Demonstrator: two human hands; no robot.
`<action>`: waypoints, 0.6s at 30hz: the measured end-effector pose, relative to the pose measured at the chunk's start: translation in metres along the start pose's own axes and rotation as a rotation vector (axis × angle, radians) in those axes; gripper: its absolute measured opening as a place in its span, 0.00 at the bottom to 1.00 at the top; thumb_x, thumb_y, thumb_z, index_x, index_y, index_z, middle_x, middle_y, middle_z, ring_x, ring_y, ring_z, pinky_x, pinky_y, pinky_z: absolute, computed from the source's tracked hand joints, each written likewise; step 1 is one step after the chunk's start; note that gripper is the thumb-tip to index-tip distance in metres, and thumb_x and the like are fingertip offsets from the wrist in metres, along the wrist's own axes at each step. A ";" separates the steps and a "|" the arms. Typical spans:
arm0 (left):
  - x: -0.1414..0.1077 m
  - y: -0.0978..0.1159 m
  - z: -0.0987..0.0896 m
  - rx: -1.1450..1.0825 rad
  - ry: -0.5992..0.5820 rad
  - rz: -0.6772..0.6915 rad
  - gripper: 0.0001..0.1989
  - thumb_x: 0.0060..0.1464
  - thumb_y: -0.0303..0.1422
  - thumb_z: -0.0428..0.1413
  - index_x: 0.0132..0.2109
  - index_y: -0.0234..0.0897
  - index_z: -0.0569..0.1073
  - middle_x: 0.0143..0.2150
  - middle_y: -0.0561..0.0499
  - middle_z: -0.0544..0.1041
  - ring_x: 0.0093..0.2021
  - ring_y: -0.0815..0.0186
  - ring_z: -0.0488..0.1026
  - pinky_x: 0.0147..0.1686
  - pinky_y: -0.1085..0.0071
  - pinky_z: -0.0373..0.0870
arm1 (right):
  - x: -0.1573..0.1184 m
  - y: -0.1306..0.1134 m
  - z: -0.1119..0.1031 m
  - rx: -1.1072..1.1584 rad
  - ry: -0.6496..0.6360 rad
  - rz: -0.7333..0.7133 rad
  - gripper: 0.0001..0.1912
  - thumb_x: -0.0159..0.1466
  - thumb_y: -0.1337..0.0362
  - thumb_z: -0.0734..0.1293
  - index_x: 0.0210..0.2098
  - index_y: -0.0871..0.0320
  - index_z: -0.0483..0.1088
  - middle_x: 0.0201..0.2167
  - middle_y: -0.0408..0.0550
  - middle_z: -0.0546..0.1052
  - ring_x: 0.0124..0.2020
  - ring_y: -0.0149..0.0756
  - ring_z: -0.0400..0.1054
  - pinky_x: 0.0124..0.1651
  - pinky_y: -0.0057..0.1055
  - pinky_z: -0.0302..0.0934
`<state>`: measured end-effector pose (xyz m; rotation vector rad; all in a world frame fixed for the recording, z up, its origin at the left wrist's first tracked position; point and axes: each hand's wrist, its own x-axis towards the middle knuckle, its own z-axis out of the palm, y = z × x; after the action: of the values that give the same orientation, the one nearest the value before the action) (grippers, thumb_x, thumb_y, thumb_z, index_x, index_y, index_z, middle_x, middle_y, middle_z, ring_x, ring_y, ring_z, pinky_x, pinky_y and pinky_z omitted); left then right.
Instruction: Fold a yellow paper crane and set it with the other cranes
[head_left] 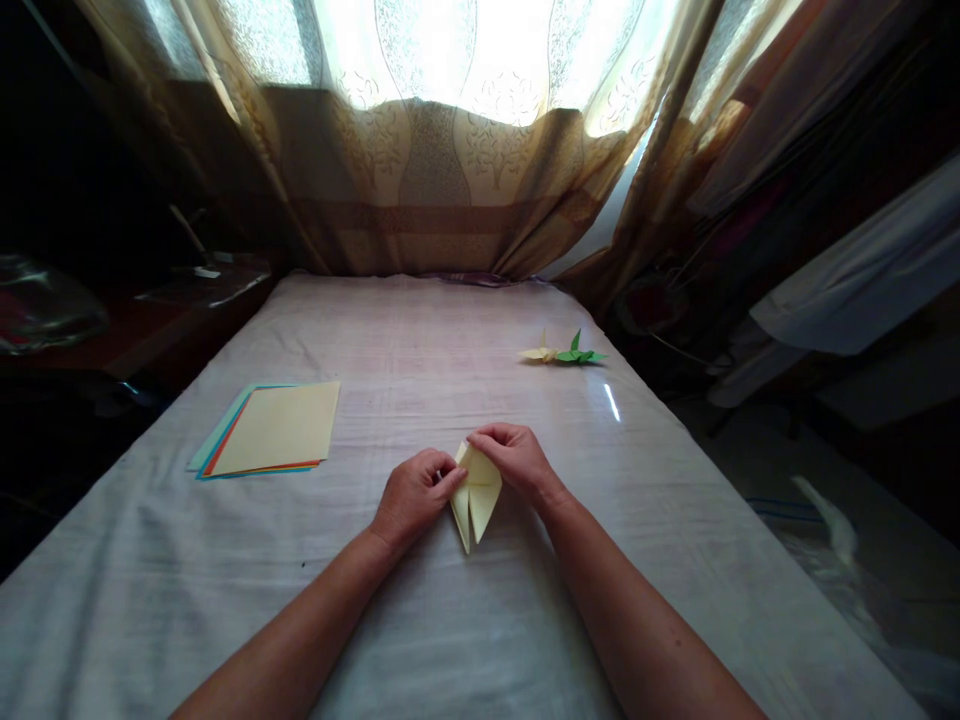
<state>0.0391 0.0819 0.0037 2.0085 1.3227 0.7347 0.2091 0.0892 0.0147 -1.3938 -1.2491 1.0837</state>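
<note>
Yellow folded paper (486,487) at centre, split points at near end, long axis running near to far. Clamped at left edge by left hand (411,497), at upper right edge by right hand (523,463); left nearer the points. Can't see fingers behind or back layers; can't tell if lifted off cloth (420,640). Farther left: paper stack (281,430), lower layers mostly covered. Beyond, right: pale bird (540,354) against green bird (579,355), join hard to make out.
</note>
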 end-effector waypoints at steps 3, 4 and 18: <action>0.000 0.000 0.000 0.000 0.004 -0.009 0.10 0.54 0.37 0.54 0.27 0.39 0.73 0.29 0.54 0.76 0.31 0.67 0.71 0.33 0.73 0.63 | 0.002 -0.001 0.000 0.031 0.015 0.018 0.14 0.49 0.53 0.69 0.22 0.59 0.76 0.20 0.43 0.75 0.23 0.31 0.64 0.27 0.26 0.58; 0.000 0.000 0.000 0.000 0.003 -0.015 0.10 0.54 0.37 0.54 0.27 0.39 0.73 0.28 0.54 0.75 0.31 0.67 0.71 0.32 0.73 0.63 | 0.002 -0.001 0.001 0.041 0.021 0.025 0.14 0.49 0.53 0.69 0.22 0.59 0.76 0.20 0.43 0.75 0.22 0.31 0.64 0.26 0.26 0.58; 0.002 -0.002 0.000 -0.132 -0.009 -0.034 0.13 0.56 0.40 0.51 0.34 0.39 0.76 0.31 0.54 0.78 0.30 0.68 0.72 0.31 0.74 0.66 | -0.031 0.003 -0.028 0.004 0.017 0.118 0.14 0.52 0.53 0.68 0.25 0.59 0.76 0.23 0.43 0.76 0.25 0.31 0.66 0.31 0.27 0.60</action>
<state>0.0389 0.0845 0.0021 1.8785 1.2662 0.7761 0.2339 0.0559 0.0169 -1.4865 -1.1635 1.1513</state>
